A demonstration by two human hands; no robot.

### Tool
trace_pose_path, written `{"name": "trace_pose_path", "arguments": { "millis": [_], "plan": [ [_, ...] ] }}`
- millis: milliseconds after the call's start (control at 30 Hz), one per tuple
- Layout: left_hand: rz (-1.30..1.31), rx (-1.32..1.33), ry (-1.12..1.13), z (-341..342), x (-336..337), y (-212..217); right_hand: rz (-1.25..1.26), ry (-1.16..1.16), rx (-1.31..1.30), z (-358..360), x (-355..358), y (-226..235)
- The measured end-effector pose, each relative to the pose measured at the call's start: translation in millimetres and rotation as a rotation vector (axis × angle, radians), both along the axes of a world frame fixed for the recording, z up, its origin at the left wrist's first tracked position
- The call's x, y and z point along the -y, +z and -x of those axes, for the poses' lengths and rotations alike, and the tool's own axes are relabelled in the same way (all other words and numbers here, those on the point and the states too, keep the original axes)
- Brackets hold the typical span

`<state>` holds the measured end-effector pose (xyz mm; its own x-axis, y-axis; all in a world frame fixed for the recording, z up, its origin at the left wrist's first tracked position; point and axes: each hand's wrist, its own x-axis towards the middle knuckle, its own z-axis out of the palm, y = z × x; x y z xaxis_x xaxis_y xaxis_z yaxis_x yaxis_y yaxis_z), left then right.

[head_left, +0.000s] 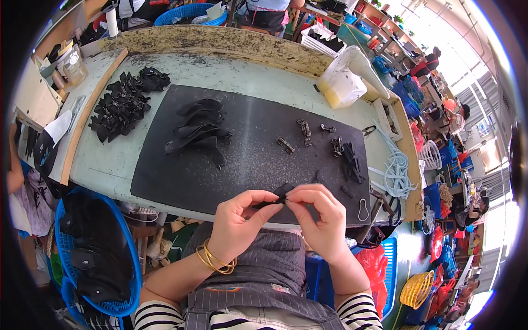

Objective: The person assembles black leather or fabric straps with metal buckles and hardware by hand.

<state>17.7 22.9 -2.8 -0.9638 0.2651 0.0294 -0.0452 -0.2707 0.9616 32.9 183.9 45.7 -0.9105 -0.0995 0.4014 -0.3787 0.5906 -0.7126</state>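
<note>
Close to the mat's near edge, my left hand and my right hand meet with fingertips pinched on a small black strap. Fingers hide part of it. Both hands are closed on the piece. The dark mat lies beyond and around them. On it rest several curved black strips to the left. To the right are small metal buckles and a bundle of narrow black straps.
A heap of black straps lies on the left of the table. Pale blue cord coils at the right, and a white container with yellow contents stands far right. A blue basket holding black pieces sits lower left.
</note>
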Motion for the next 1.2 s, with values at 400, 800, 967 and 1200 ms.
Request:
{"name": "trace_pose_path", "arguments": {
  "millis": [400, 800, 967, 1200],
  "plan": [
    [0.158, -0.035, -0.151, 7.8, 8.4, 11.3, 0.403, 0.106, 0.380, 0.6, -12.9, -7.9],
    [0.077, -0.033, -0.145, 2.3, 11.5, 6.3, 0.646, 0.069, 0.636, 5.9, -20.8, -10.7],
    [0.117, -0.031, -0.123, 5.2, 15.1, 4.8, 0.654, 0.095, 0.621, 4.2, -19.8, -11.0],
    [0.197, -0.005, -0.221, 10.7, 12.1, 10.7, 0.553, 0.126, 0.580, 2.5, -19.4, -12.0]
  ]
}}
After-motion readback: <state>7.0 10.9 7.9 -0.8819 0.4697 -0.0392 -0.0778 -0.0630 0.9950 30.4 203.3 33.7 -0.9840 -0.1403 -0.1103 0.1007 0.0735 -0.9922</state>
